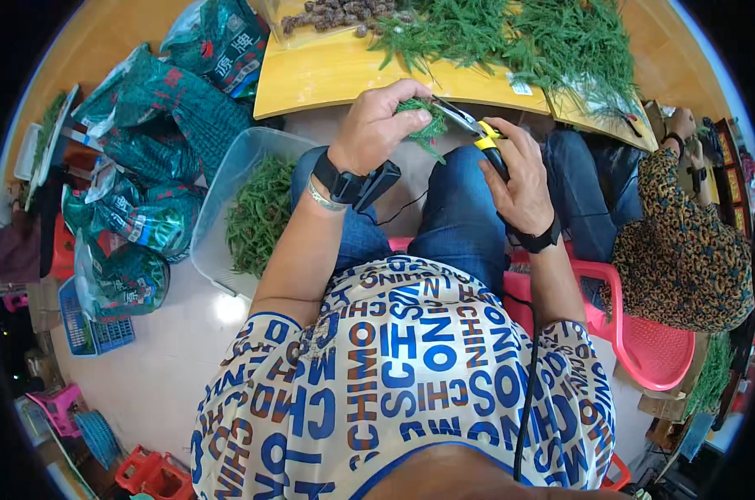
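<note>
Between thumb and fingers of my left hand (pixel 382 121) is a green feathery sprig (pixel 432 129), held over the gap between my knees and the table. My right hand (pixel 519 179) grips pliers (pixel 487 137) with yellow and black handles. Their metal jaws reach left to the sprig, close by my left thumb; whether they touch it I cannot tell. On the yellow table (pixel 311 79) ahead lies a broad heap of green sprigs (pixel 561 42). Small brown pine cones (pixel 336 14) are gathered at its far left.
A clear plastic bin (pixel 219 208) of green sprigs (pixel 265 212) stands by my left leg. Farther left are several full green bags (pixel 144 117) and a blue basket (pixel 98 321). At my right are a pink chair (pixel 644 342) and another person in a patterned top (pixel 686 258).
</note>
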`<action>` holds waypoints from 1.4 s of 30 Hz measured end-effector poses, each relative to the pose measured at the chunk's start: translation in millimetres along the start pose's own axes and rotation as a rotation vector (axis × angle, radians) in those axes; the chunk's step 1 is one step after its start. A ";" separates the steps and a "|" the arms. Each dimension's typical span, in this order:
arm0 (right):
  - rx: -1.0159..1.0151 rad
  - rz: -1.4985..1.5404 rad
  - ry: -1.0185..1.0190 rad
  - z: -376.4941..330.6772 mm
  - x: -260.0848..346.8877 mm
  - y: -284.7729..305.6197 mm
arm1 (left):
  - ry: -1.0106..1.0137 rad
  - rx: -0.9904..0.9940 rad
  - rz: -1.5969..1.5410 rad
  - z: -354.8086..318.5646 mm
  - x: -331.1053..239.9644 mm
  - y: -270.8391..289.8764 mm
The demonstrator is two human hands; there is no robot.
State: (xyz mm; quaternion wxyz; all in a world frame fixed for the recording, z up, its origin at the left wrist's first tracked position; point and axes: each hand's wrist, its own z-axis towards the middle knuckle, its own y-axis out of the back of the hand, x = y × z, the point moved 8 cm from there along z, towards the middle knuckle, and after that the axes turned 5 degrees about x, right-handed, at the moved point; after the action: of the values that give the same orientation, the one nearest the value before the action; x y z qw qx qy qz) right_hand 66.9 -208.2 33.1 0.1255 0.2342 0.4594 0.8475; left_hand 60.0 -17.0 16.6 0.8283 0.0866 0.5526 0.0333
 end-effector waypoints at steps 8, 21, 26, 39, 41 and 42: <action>-0.025 0.034 0.014 -0.5 -2.7 -3.8 | 0.013 -0.056 0.078 0.0 1.1 -0.1; -0.044 -0.015 0.008 -0.8 -2.7 1.5 | 0.079 -0.052 -0.048 1.4 22.1 -7.6; 0.009 0.006 -0.017 -1.2 -5.3 0.0 | 0.075 -0.008 -0.006 2.7 31.3 -5.4; 0.130 0.146 -0.171 -4.2 -16.8 -29.9 | 0.021 -0.225 0.378 -4.5 31.9 17.0; 0.065 0.121 -0.123 -1.5 -13.2 -24.9 | 0.157 -0.173 0.282 -11.4 40.8 21.6; 0.012 0.136 -0.110 -2.4 -14.5 -21.3 | 0.225 -0.149 0.234 -15.8 43.9 22.3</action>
State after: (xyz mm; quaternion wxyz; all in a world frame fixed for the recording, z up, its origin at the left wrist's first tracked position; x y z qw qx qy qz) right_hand 78.0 -204.5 10.1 0.0911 0.3117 0.4397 0.8373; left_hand 63.3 13.2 -25.3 0.7558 0.0845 0.6239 0.1798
